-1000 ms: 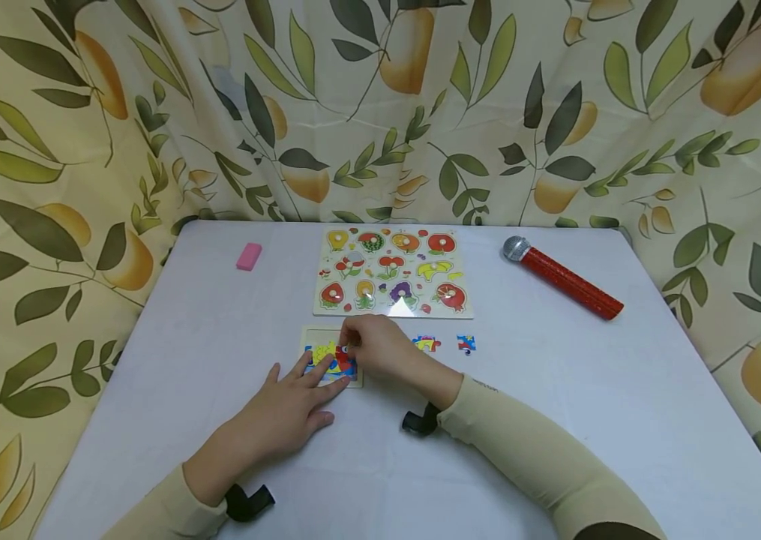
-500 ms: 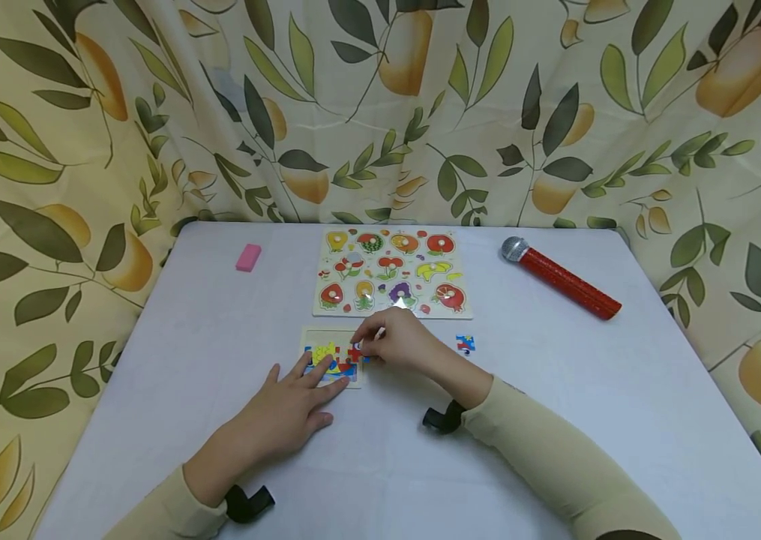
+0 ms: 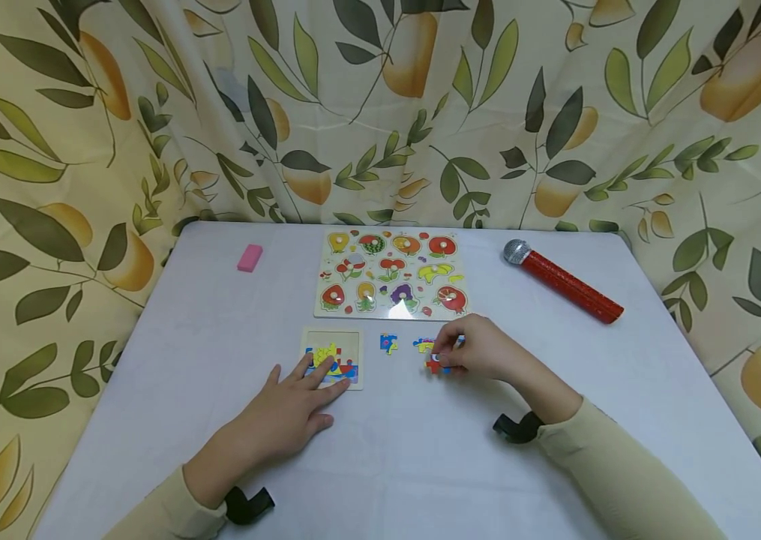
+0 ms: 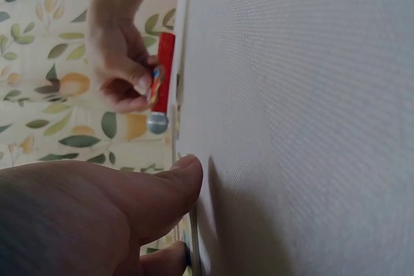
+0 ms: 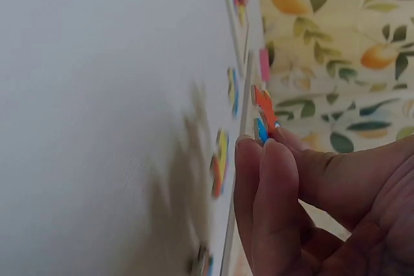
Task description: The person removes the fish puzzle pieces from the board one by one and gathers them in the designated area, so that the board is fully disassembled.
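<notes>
My left hand (image 3: 292,412) rests with spread, fairly straight fingers on a small framed jigsaw puzzle (image 3: 331,335), whose lower part is filled with yellow, red and blue pieces. To the right, my right hand (image 3: 481,349) pinches a red and blue puzzle piece (image 3: 434,366) between thumb and fingertips, held above the table in the right wrist view. A blue and yellow piece (image 3: 388,343) lies between the frame and that hand. Close to the right fingers is a yellow and red piece (image 3: 423,345); another piece (image 5: 206,264) is mostly hidden by the hand in the head view.
Behind the small puzzle lies a larger fruit puzzle board (image 3: 390,274). A pink block (image 3: 250,258) sits at the back left, and a red microphone (image 3: 562,281) at the back right. White cloth covers the table (image 3: 380,472); a patterned curtain (image 3: 380,150) hangs behind.
My right hand has lifted the red and blue piece off the small framed puzzle and carried it to the right. The blue and yellow piece has come into sight. My left hand stays put.
</notes>
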`<state>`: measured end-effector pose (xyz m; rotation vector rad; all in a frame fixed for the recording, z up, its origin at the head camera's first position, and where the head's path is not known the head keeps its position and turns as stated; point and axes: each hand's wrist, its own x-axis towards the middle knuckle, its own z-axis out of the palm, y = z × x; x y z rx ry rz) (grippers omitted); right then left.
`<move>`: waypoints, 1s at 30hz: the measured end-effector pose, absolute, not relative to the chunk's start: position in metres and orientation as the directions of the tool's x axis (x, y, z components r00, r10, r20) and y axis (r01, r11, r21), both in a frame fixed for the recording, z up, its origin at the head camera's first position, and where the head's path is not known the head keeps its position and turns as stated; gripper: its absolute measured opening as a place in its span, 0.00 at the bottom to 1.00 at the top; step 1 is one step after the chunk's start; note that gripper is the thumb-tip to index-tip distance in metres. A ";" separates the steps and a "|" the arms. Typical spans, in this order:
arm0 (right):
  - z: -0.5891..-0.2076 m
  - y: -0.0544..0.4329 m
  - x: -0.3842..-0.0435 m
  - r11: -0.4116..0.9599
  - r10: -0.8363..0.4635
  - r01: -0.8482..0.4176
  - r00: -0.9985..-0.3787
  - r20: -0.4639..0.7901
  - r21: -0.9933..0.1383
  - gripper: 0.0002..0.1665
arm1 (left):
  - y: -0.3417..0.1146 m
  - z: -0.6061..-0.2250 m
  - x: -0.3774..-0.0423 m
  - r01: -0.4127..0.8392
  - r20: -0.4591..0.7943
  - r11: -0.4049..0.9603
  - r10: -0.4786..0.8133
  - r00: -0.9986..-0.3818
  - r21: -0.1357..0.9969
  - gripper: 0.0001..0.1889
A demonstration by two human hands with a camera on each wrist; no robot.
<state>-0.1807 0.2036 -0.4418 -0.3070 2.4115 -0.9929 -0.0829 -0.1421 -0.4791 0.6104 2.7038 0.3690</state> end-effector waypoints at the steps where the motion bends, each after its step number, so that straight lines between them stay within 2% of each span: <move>1: -0.442 0.210 -0.180 0.710 -0.373 0.004 -0.846 -0.380 -0.705 0.02 | -0.142 -0.479 -0.083 0.364 -0.272 0.875 0.453 -0.849 0.320 0.32; 11: -0.449 0.250 -0.170 0.696 -0.288 0.119 -0.857 -0.427 -0.708 0.06 | -0.140 -0.476 -0.083 0.358 -0.278 0.878 0.447 -0.850 0.319 0.32; 25: -0.456 0.255 -0.167 0.683 -0.249 0.187 -0.850 -0.465 -0.707 0.04 | -0.139 -0.474 -0.083 0.355 -0.284 0.881 0.444 -0.850 0.313 0.32; 30: -0.460 0.253 -0.166 0.715 -0.256 0.127 -0.868 -0.426 -0.687 0.03 | -0.139 -0.474 -0.083 0.352 -0.290 0.883 0.441 -0.849 0.309 0.32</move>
